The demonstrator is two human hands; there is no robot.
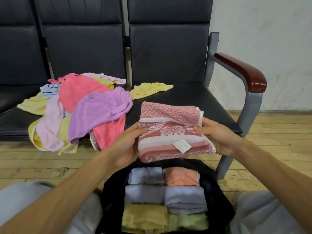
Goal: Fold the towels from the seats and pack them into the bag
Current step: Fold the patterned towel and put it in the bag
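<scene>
A folded pink-and-white patterned towel [170, 130] with a white label hangs over the seat's front edge, above the bag. My left hand [130, 142] grips its left side, thumb on top. My right hand [217, 137] grips its right side the same way. Below it, between my knees, stands an open black bag [114, 188] holding several folded towels: lilac, orange, yellow and pale green. A heap of unfolded towels [81, 107] in pink, purple, yellow and pale pink lies on the left seat. One yellow towel [148, 89] lies apart on the right seat.
A row of black padded seats [194, 98] runs across the view. A grey metal frame with a dark red armrest [241, 71] stands at the right. Wooden plank floor [278, 132] lies around the bag. A white wall is at the back right.
</scene>
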